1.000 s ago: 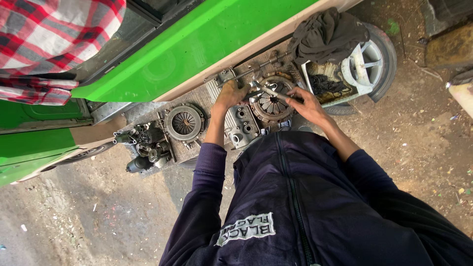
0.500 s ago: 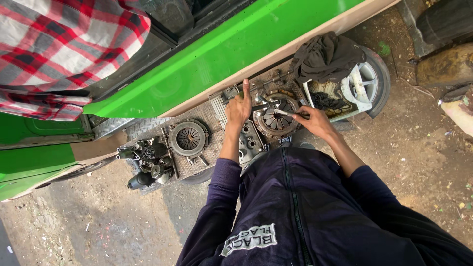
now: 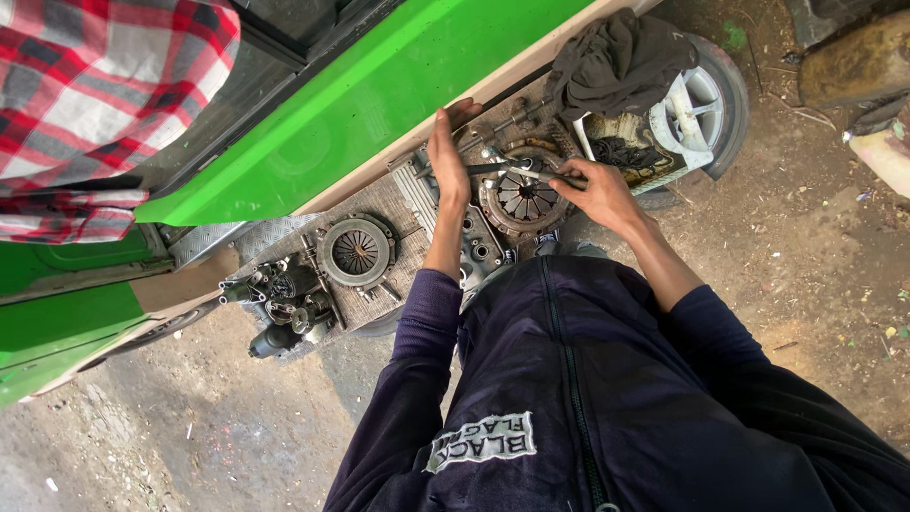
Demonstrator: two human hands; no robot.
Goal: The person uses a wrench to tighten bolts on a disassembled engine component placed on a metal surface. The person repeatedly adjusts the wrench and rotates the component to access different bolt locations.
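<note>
My left hand point(image 3: 448, 152) stretches forward over the metal work surface point(image 3: 384, 204), fingers together and flat, tips near the green vehicle body point(image 3: 398, 71). It holds nothing that I can see. My right hand point(image 3: 597, 190) grips a metal wrench point(image 3: 512, 171) that lies across a round clutch pressure plate point(image 3: 521, 199). A grey cylinder head part point(image 3: 474, 242) sits just beneath my left forearm.
A second clutch plate point(image 3: 355, 251) lies to the left, with dark engine parts point(image 3: 284, 308) beyond it. A dark rag point(image 3: 616, 57) drapes over a wheel rim point(image 3: 697, 104) holding a tray. A person in a red plaid shirt point(image 3: 104, 95) stands top left. Dirt ground point(image 3: 834, 256) surrounds me.
My left hand has slid forward off the parts toward the green body. My right hand has kept the wrench on the clutch plate. The view has shifted, showing more of the plaid shirt.
</note>
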